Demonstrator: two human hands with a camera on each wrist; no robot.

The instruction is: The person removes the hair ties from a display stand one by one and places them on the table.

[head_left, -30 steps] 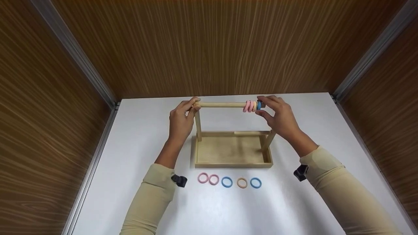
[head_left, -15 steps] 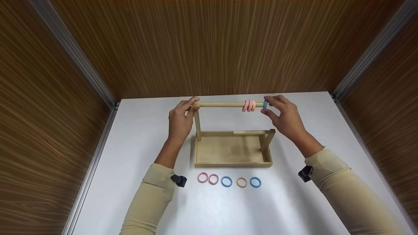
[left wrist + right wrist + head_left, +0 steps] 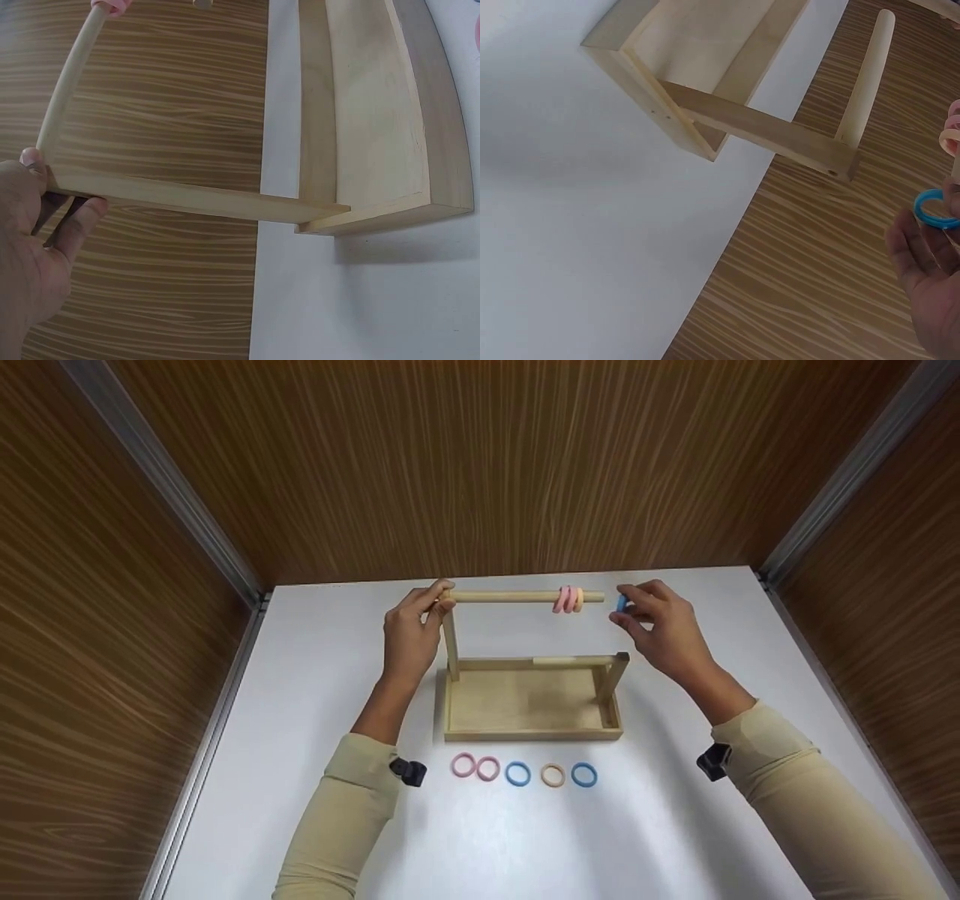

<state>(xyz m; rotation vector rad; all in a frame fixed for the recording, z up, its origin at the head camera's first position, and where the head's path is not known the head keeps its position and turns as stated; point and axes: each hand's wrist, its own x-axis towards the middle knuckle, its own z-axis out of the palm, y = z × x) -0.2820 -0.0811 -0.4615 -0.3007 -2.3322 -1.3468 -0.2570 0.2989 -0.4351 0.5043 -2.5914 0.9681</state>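
Note:
With thumb and fingers, my left hand (image 3: 412, 634) grips the top corner of a wooden stand (image 3: 452, 645), where a round rod (image 3: 502, 596) meets the tall post. Two pink rings (image 3: 562, 599) and a cream ring (image 3: 578, 600) hang on the rod near its free right end. Just beyond that end, my right hand (image 3: 664, 626) pinches a blue ring (image 3: 622, 603), which is apart from the rod. In the right wrist view the same blue ring (image 3: 928, 209) shows its open loop between thumb and fingers.
The stand's tray base (image 3: 532, 734) sits on the white table, with a shorter post (image 3: 613, 679) and rod (image 3: 570, 661) at its right. In front lie pink rings (image 3: 463, 765), blue rings (image 3: 517, 773) and a cream ring (image 3: 553, 775). Wood-grain walls (image 3: 480, 472) surround the table.
The right hand has drawn the blue ring rightward along the rod and off its free end. The pink and cream rings stay on the rod. My left hand keeps its grip on the corner.

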